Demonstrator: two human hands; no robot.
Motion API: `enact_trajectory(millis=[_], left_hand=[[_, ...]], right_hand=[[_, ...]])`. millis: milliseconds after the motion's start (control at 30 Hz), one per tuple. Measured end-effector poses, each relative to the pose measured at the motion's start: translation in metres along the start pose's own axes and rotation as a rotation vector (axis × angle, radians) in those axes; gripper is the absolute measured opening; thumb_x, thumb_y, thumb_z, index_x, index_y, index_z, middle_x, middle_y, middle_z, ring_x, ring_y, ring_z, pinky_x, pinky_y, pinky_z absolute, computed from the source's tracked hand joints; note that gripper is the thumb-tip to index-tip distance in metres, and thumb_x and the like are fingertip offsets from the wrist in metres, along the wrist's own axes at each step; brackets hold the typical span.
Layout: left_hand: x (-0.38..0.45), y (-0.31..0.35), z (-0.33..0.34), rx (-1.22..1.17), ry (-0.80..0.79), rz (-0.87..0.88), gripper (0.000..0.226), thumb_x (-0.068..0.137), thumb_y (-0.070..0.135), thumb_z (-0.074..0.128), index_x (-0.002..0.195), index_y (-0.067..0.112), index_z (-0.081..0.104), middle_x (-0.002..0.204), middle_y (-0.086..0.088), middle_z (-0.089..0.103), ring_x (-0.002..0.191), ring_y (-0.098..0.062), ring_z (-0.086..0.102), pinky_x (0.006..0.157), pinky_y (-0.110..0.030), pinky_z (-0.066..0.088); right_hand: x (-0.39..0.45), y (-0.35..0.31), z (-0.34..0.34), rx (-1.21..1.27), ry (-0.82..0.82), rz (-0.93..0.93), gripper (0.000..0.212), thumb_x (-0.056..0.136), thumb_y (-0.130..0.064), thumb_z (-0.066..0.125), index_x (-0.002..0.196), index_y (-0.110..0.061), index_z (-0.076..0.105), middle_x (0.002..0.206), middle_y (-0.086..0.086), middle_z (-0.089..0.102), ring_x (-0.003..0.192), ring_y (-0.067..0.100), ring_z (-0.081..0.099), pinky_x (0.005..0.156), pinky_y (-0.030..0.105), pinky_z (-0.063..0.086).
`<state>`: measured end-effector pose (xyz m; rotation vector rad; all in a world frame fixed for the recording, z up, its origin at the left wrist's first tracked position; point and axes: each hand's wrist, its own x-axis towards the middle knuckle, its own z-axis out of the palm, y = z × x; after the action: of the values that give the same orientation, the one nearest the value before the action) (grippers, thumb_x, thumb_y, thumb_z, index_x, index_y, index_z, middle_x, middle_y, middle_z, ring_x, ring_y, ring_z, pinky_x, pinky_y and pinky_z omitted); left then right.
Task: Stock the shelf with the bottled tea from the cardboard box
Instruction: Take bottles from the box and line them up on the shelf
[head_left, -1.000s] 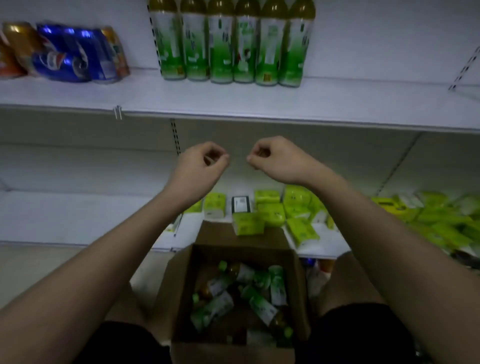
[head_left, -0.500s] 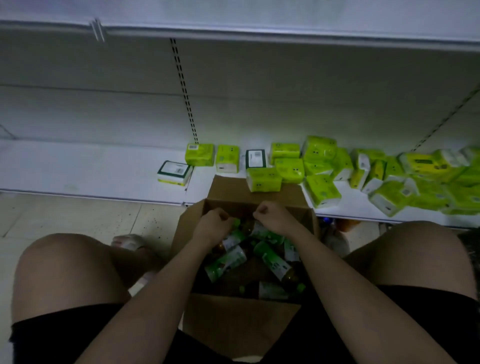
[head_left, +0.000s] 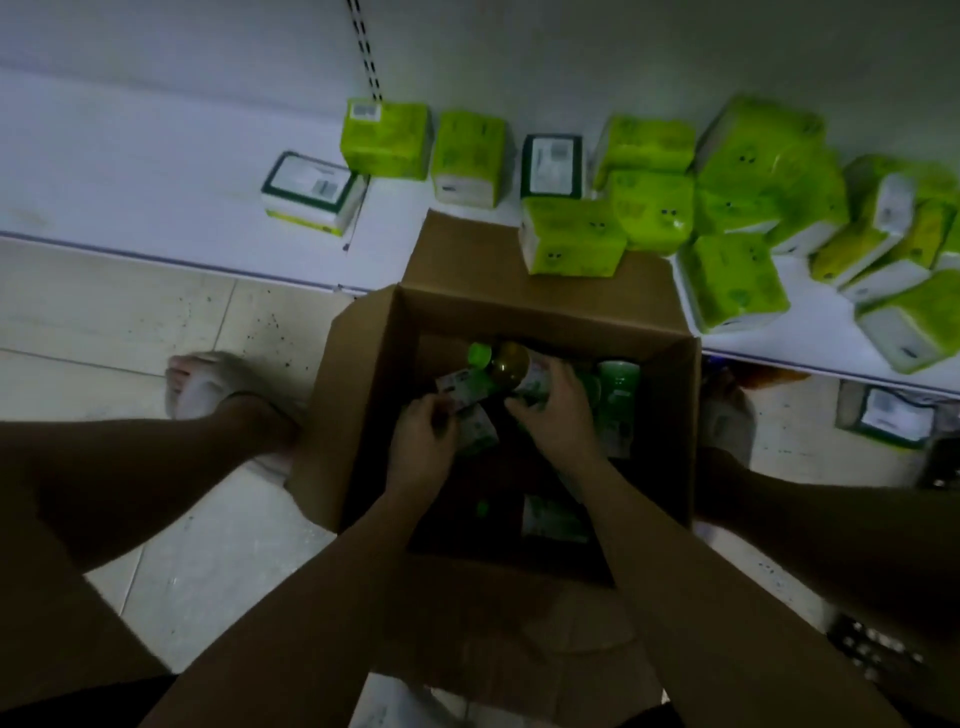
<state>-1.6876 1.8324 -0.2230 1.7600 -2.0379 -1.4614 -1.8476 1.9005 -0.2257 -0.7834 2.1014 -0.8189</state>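
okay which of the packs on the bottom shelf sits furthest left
The white pack with the dark green border, lying alone at the left end of the bottom shelf. The lime-green packs all sit to its right, nearer the cardboard box.

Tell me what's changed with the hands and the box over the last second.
Both hands came down from in front of the upper shelf into the cardboard box. The left hand now grips one tea bottle and the right hand grips another. The view tipped down, so the shelved bottles are out of sight. The box, the green packs on the bottom shelf and the other bottles stayed put.
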Motion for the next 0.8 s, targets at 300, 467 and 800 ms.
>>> enact_trajectory(millis=[300,467,800], left_hand=[[0.03,-0.049,0.035,0.147,-0.085,-0.042,0.043,0.087,0.017,0.067,0.127,0.008,0.055,0.133,-0.012,0.049,0.123,-0.027,0.048,0.099,-0.032,0.038],[0.029,-0.054,0.038,0.119,-0.068,-0.061,0.05,0.085,0.019,0.07,0.131,0.009,0.052,0.14,-0.011,0.041,0.128,-0.027,0.044,0.102,-0.032,0.038],[0.025,-0.066,0.042,0.088,-0.289,-0.143,0.069,0.076,0.01,0.079,0.136,0.005,0.046,0.137,-0.016,0.052,0.127,-0.031,0.049,0.096,-0.029,0.039]], right_hand=[[0.041,0.039,0.023,-0.222,0.079,0.023,0.083,0.076,-0.04,0.076,0.146,-0.032,0.032,0.152,-0.004,0.037,0.141,0.021,0.031,0.114,0.056,0.019],[0.047,0.04,0.019,-0.321,0.097,-0.026,0.076,0.079,-0.035,0.074,0.145,-0.029,0.037,0.15,-0.001,0.039,0.139,0.025,0.032,0.11,0.056,0.02],[0.042,0.04,0.02,-0.343,0.122,-0.04,0.07,0.076,-0.034,0.077,0.138,-0.027,0.046,0.141,0.002,0.046,0.131,0.029,0.037,0.105,0.059,0.029]])
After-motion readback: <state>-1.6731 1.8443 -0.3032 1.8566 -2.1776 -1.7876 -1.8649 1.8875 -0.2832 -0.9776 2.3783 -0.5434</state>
